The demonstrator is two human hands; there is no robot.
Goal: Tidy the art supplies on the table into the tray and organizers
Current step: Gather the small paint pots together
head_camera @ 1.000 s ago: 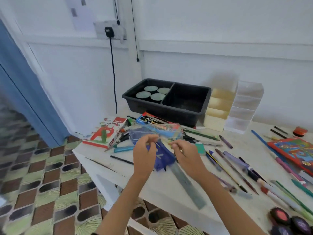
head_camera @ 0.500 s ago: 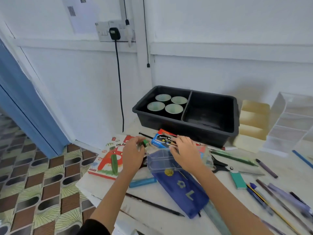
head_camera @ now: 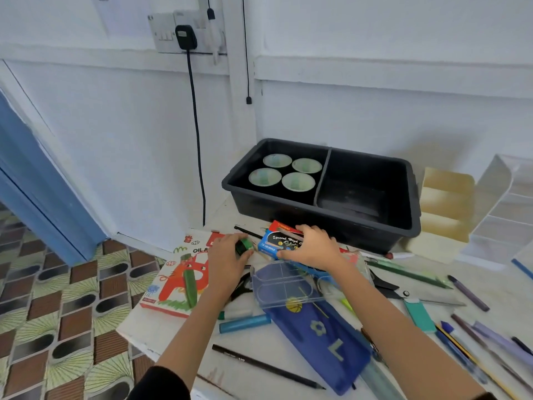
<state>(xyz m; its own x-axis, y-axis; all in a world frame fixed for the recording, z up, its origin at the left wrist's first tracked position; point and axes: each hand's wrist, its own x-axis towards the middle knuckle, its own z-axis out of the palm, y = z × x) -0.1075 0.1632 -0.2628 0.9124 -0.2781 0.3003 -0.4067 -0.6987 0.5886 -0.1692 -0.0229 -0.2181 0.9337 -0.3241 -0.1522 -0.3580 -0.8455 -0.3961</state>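
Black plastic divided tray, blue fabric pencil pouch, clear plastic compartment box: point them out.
Black plastic divided tray (head_camera: 380, 235), head view, front wall.
Blue fabric pencil pouch (head_camera: 305, 350), head view, middle of the fabric.
Clear plastic compartment box (head_camera: 282, 287), head view, centre of lid.

On the white table (head_camera: 501, 284) a black tray (head_camera: 323, 229) is set at the back, a pastel box (head_camera: 173, 287) at the left edge, a blue pouch (head_camera: 323, 345) nearer.

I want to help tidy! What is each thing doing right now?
Tray: four cups in its left half.
Crayon box: gripped by right hand.
Small green object: pinched by left hand.
Scissors: closed, lying on the table.
Plug: in the wall socket.
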